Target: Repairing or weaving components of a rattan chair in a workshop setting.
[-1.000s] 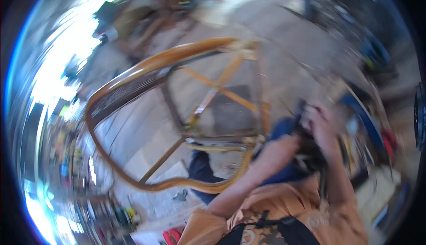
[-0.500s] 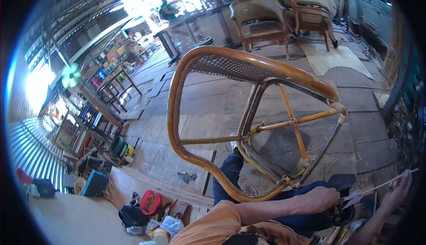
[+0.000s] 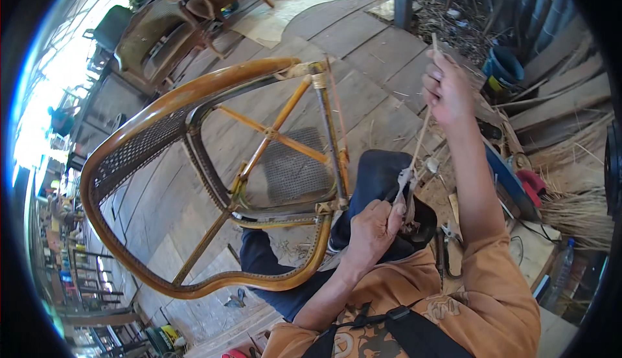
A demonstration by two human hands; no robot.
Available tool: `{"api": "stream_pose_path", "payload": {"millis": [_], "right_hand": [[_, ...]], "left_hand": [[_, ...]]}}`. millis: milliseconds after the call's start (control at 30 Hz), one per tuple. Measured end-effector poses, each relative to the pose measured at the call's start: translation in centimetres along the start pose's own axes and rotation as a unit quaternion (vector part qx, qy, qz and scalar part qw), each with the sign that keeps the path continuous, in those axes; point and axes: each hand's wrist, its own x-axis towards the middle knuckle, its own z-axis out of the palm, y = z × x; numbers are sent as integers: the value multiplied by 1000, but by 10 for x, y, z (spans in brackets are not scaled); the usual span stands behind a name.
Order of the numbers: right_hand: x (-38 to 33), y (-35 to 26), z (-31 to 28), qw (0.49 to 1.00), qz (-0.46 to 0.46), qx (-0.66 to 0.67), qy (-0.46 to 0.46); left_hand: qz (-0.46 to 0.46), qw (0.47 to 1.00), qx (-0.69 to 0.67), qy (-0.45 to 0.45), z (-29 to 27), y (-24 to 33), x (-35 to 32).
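A thin rattan strip (image 3: 424,134) stretches between my two hands. My right hand (image 3: 448,92) is raised, with its fingers closed round the strip near the upper end. Lower down, my left hand (image 3: 374,228) grips a whitish rag (image 3: 404,186) wrapped about the strip, close over my knee. To the left, a rattan chair frame (image 3: 175,95) lies tilted on the floor, resting against my legs. Woven cane (image 3: 133,167) fills its back, and crossed poles (image 3: 270,133) brace its underside. A mesh panel (image 3: 295,163) shows through the frame.
Cane-backed chairs (image 3: 155,44) stand at the upper left near a plywood sheet (image 3: 291,11). On the right are a blue bucket (image 3: 503,66), piled strips (image 3: 580,219), a red cloth (image 3: 532,186) and a plastic bottle (image 3: 564,264). Pliers (image 3: 449,233) lie beside my leg.
The view has swung right, so the chair frame appears farther left. My right hand has risen away from my left, with more of the strip showing between them.
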Motion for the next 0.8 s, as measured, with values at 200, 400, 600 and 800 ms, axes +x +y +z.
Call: {"api": "stream_pose_path", "payload": {"millis": [200,400,600,800], "right_hand": [[94,-91,-115,947,-230,-179,137],[107,-120,-140,569,-379,-727,62],[-28,-10,-153,808,178,-532,-180],[-131,67,-127,738,218,-587,-254]], "left_hand": [[-12,1000,2,11,-6,8,-13],[-2,1000,9,23,-5,0,0],[-55,998,27,25,-16,0,2],[-71,996,45,6,-22,-4,-2]]}}
